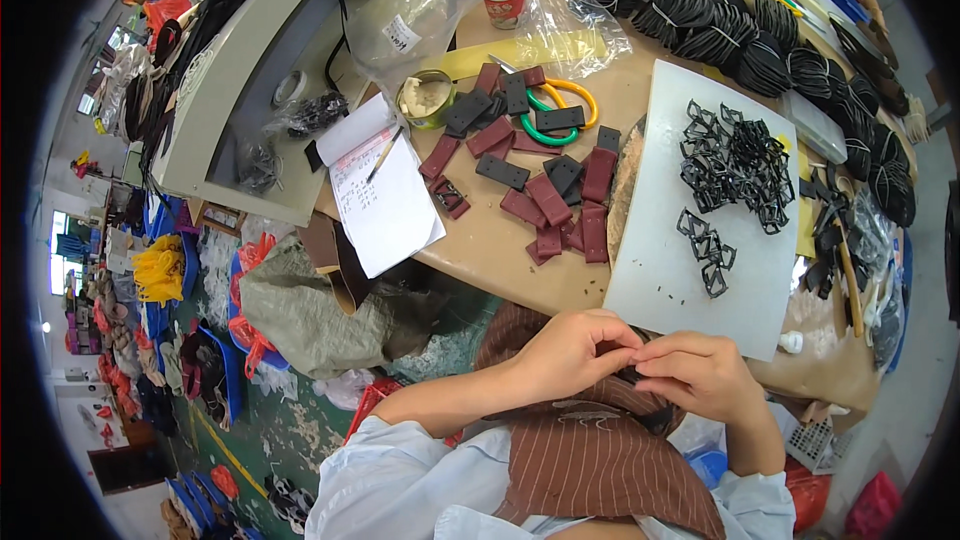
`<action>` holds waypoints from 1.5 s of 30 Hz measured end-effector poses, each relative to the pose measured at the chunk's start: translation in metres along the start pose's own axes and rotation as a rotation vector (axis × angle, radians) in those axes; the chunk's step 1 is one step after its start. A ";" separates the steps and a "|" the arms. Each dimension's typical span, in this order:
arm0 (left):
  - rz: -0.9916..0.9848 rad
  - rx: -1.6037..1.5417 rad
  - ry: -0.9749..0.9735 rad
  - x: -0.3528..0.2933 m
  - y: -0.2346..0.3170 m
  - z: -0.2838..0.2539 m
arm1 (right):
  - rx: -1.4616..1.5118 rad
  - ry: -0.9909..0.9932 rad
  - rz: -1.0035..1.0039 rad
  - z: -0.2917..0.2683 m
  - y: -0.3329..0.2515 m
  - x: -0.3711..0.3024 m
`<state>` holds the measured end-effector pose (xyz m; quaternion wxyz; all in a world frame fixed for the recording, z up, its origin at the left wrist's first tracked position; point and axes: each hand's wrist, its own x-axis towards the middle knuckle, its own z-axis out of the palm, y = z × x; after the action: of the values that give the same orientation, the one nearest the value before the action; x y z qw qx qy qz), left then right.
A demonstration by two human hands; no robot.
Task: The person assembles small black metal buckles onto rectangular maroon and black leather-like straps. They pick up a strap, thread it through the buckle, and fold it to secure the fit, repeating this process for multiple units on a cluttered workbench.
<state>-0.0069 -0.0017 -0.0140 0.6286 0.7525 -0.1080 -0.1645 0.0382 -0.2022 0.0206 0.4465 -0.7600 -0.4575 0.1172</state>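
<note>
My left hand (582,348) and my right hand (700,372) meet over my lap, just off the near edge of the white board (640,280). Both are closed, thumbs and fingertips pinched together around something small and dark, mostly hidden by the fingers. On the board lies a heap of black buckle frames (740,165), with a smaller cluster of black buckles (708,250) nearer to me. Left of the board, dark red strap pieces (548,202) and black strap pieces (502,172) lie scattered on the table. Several tiny dark bits lie near the board's front edge.
Scissors with green and yellow handles (560,115) lie behind the strap pieces. An open notebook (385,195) with a pen lies at the left, near a round tin (425,100). Coiled black cords (715,25) line the back right. A brown striped apron (600,470) covers my lap.
</note>
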 end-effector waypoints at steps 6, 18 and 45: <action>0.093 0.354 0.111 0.020 0.008 -0.052 | 0.157 0.201 0.110 0.007 0.003 -0.007; 0.204 1.535 0.417 0.037 -0.072 -0.128 | 0.711 0.382 0.427 0.010 0.012 -0.031; 0.018 -0.615 0.116 0.023 0.033 0.020 | 0.324 0.498 -0.089 -0.007 0.005 -0.008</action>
<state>0.0078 -0.0341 0.0129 0.8333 0.5341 -0.0239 -0.1406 0.0405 -0.2138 0.0185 0.6652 -0.6634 -0.3419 -0.0212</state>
